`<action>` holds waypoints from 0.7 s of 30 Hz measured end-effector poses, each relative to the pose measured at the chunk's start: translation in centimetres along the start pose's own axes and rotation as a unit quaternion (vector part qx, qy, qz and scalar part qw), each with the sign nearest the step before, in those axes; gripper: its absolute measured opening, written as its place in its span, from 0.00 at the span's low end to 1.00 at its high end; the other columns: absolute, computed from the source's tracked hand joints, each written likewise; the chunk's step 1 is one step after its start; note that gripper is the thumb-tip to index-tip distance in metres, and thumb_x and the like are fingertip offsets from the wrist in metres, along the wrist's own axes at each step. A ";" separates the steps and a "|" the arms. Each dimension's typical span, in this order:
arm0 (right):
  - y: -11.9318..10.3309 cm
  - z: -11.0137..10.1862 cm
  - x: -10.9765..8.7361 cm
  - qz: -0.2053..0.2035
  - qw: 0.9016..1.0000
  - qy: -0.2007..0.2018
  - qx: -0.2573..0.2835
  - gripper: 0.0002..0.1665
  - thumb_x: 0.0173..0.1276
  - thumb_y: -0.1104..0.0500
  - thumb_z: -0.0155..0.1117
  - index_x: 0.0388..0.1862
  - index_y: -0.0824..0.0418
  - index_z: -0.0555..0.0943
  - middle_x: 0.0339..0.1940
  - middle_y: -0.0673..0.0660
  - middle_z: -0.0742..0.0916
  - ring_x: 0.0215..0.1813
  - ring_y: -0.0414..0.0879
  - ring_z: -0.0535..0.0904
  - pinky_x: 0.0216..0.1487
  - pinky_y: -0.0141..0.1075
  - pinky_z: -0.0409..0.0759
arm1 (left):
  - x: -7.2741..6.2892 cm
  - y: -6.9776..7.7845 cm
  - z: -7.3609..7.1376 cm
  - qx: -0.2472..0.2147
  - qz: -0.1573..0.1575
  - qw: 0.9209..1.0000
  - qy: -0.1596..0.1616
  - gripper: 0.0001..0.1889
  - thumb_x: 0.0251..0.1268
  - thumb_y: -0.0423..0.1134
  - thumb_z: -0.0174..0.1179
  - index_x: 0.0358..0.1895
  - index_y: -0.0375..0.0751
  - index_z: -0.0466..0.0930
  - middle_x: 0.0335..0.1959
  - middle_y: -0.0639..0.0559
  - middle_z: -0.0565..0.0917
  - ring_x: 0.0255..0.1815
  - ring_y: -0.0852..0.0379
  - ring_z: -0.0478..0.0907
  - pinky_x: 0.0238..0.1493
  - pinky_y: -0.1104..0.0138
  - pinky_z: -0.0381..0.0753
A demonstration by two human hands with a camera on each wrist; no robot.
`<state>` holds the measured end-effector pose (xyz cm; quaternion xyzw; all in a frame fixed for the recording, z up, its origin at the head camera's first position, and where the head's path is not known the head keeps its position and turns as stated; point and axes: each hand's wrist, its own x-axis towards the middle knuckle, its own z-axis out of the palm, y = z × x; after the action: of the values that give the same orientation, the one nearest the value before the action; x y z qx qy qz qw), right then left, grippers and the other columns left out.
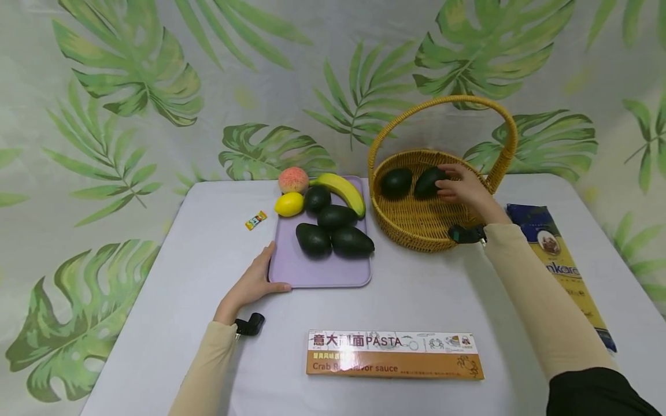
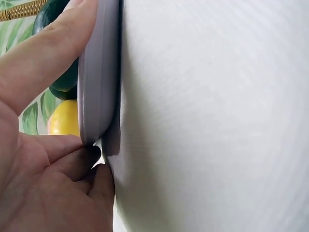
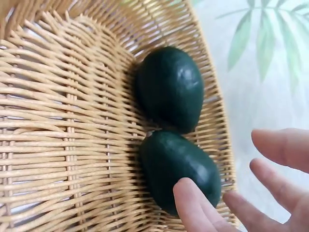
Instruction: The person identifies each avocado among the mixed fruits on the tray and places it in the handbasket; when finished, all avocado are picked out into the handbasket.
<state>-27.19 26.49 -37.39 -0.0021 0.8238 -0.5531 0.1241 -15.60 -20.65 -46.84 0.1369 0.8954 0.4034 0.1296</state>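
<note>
My left hand [image 1: 256, 278] holds the near left corner of a lilac tray [image 1: 322, 274], thumb along its front edge and fingers at its left side. On the tray lie several dark green avocados [image 1: 314, 240], a banana [image 1: 340, 192], a lemon [image 1: 289, 204] and a peach [image 1: 293, 180]. Over the wicker basket [image 1: 413, 231], my right hand [image 1: 463, 188] has its fingers spread apart. One fingertip overlaps the nearer avocado [image 3: 176, 166] in the right wrist view. Another avocado [image 3: 170, 87] sits right beside it against the basket wall.
A pasta box [image 1: 395, 355] lies at the front of the white table. Under the right forearm, a blue and yellow packet [image 1: 551, 245] is partly hidden. A small wrapped snack [image 1: 256, 220] lies left of the tray. The basket's tall handle [image 1: 447, 99] arches above it.
</note>
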 end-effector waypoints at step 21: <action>-2.4 4.7 -4.8 -0.110 0.983 -0.123 0.086 0.28 0.75 0.51 0.53 0.70 0.58 0.65 0.67 0.61 0.71 0.58 0.54 0.75 0.58 0.45 0.74 | 0.0 0.2 0.1 -0.005 -0.009 1.000 0.001 0.59 0.51 0.46 0.73 0.74 0.27 0.37 0.75 0.31 0.43 0.75 0.36 0.40 0.70 0.46 0.44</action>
<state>-21.92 21.98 -35.92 -0.1498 0.7464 -0.6276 0.1629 -15.53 -20.51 -46.77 0.1281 0.8949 0.4065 0.1324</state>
